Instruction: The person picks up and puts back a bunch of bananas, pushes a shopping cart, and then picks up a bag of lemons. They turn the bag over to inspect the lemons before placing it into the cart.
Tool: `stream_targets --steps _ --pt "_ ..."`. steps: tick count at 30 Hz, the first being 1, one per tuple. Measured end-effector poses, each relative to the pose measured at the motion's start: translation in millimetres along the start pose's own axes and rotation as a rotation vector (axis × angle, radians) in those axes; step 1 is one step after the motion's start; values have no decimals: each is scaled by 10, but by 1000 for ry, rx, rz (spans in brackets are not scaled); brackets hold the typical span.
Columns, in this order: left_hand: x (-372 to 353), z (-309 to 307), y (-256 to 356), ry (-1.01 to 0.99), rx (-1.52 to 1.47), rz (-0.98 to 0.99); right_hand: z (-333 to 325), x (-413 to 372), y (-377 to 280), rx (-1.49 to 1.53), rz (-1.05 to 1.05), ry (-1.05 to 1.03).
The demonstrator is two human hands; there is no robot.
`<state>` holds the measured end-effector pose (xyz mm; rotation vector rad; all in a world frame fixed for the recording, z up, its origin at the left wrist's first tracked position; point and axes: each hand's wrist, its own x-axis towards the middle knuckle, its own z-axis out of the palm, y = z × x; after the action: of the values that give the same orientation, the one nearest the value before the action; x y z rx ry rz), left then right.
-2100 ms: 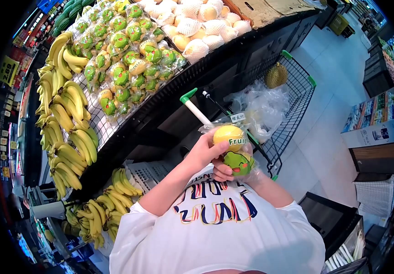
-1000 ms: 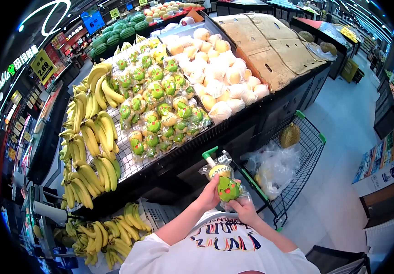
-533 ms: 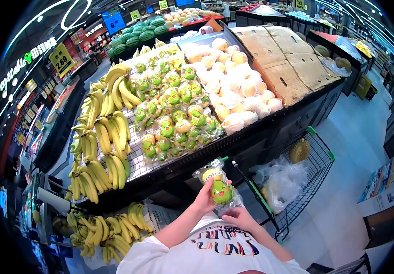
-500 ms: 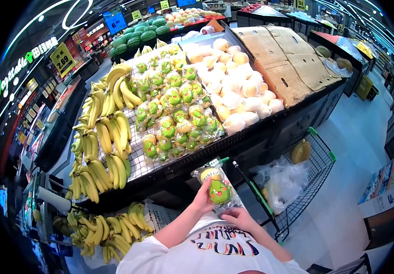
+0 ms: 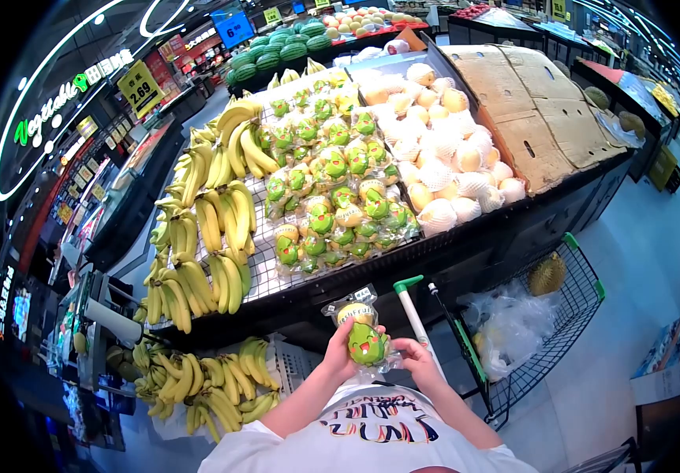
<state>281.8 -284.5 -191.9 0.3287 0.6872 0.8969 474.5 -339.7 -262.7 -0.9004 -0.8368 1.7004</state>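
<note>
A clear plastic fruit bag [image 5: 366,342] with a smiling green character printed on it is held upright before my white shirt. My left hand [image 5: 341,349] is wrapped round its left side. At the bag's lower right edge, my right hand [image 5: 416,363] pinches the plastic with bent fingers. Beyond the bag lie many similar packaged fruits [image 5: 342,197] on the display, with yellow bananas [image 5: 215,217] to their left and foam-netted fruit [image 5: 442,150] to their right.
A wire shopping cart [image 5: 584,315] stands at my right, holding a plastic bag [image 5: 506,327] and a spiky fruit [image 5: 547,273]. The display's dark front edge [image 5: 340,277] runs ahead of me. More bananas [image 5: 214,382] lie low at the left, near a white crate [image 5: 293,369].
My right hand has risen to the bag's edge. The bag is a little lower and more upright in view. The whole scene has shifted right as the camera turned.
</note>
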Motion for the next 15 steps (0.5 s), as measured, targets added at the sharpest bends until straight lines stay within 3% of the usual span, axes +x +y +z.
stream_targets --steps 1,5,6,9,10,15 --pt "-24 -15 27 -2 -21 11 -21 58 79 5 108 33" --pt "-114 -40 217 -33 -1 36 84 287 135 169 153 32" --pt "-133 -47 277 -78 -7 8 280 283 -121 126 179 89" --pt "-82 -239 319 -175 -78 -63 173 519 65 145 231 -4" --pt "-81 -241 346 -151 -66 -50 133 596 63 116 172 -77" --pt "106 -447 476 -165 -65 -132 418 949 -212 -5 126 109"
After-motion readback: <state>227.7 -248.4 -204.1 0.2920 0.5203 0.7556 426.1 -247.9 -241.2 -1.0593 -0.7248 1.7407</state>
